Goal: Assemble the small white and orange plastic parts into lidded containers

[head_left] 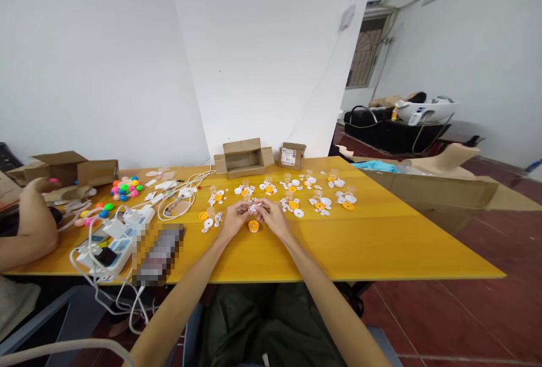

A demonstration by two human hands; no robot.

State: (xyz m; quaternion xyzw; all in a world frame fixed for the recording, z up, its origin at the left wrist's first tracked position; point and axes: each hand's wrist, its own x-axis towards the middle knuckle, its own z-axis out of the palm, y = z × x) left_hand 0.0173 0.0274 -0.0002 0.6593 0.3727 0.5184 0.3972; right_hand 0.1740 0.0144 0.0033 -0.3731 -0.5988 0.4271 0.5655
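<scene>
My left hand (pixel 233 219) and my right hand (pixel 274 218) meet over the table, fingers pinched together. Between their fingertips is a small white piece with dark marks (pixel 254 208), too small to make out exactly. Just below the hands, an orange round part with a white rim (pixel 253 226) sits on the table. Around them lie several clusters of parts: clear plastic cups (pixel 289 195), orange rings (pixel 293 205), white discs (pixel 298 213) and small white spotted pieces (pixel 218 218).
The yellow table (pixel 359 254) carries an open cardboard box (pixel 244 170) and a smaller box (pixel 292 156) by the wall. To the left are a white power strip (pixel 127 245) with cables, a blurred-out phone (pixel 161 257), colourful balls (pixel 126 187) and another person's arm (pixel 31 226).
</scene>
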